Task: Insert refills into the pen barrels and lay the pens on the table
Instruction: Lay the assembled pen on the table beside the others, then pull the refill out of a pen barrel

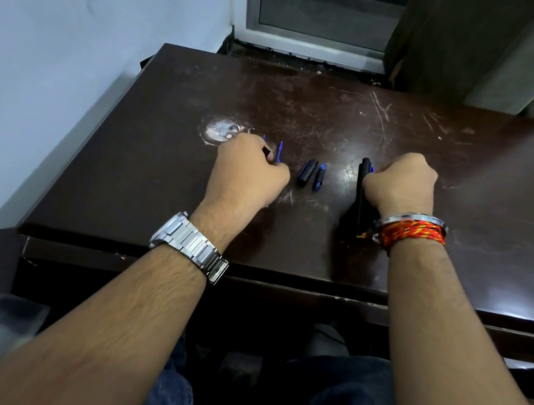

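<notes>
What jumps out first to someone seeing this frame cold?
Two fists on a scratched dark table: the left hand closed over thin blue refills, the right hand closed on black pen barrels. Between them lie two short loose pen pieces. Also eye-catching: a steel watch on the left wrist, red-orange thread bands on the right.

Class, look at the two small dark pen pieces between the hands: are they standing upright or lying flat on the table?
Lying flat. Both pen pieces rest lengthwise, side by side on the table, between the left hand and right hand; neither hand touches them.
</notes>
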